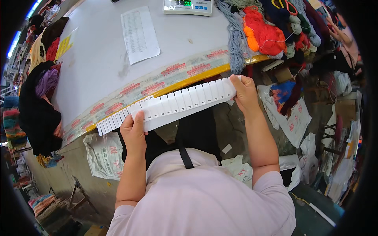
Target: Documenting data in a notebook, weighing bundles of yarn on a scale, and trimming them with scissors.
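Between my two hands stretches a long white paper strip, notched along its upper edge into several tabs with small print. My left hand is closed on its left end, the thumb on top. The other end is pinched in my right hand, a little higher and beyond the table edge. A second strip of narrow white tabs runs along the table edge beside my left hand; its far part passes behind the held strip, and I cannot tell whether that hand also touches it.
The white table has a yellow-taped front edge. On it are a printed sheet, a digital scale, red yarn and grey-blue yarn. Black yarn hangs at the left. White sacks lie on the floor; another person is at right.
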`<state>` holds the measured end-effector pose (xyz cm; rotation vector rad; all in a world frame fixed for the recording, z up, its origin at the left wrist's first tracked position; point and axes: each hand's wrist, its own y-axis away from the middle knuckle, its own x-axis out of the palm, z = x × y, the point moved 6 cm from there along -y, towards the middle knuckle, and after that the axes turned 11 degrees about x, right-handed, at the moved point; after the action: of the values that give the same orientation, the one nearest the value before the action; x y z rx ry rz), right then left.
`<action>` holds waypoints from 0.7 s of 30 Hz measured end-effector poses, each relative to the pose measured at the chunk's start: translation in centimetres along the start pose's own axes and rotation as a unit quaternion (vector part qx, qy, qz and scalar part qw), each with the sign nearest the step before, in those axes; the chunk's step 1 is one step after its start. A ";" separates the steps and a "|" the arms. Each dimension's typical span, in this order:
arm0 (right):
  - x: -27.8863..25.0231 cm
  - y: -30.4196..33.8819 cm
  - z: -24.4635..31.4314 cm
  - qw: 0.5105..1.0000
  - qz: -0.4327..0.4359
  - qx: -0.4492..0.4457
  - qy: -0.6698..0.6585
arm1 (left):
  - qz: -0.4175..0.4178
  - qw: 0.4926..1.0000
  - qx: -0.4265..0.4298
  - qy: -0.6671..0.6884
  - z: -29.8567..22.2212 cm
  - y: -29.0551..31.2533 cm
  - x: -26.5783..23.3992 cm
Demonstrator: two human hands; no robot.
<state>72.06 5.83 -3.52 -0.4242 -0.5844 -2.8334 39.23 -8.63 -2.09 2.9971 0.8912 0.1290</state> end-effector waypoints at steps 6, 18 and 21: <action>1.0 -0.9 0.9 0.997 0.048 0.042 0.043 | 0.001 0.999 0.035 -0.027 -0.8 -1.0 -0.3; -4.0 -6.2 0.1 0.981 0.037 0.065 0.179 | 0.014 0.991 -0.126 0.051 1.9 -0.1 4.9; -6.4 -6.3 0.5 0.983 -0.032 0.058 0.173 | 0.014 0.991 -0.131 0.011 3.4 0.2 6.4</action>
<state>76.48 12.65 -7.31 0.1091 -0.6919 -2.8186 44.99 -5.23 -5.03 2.7697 0.7680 0.2580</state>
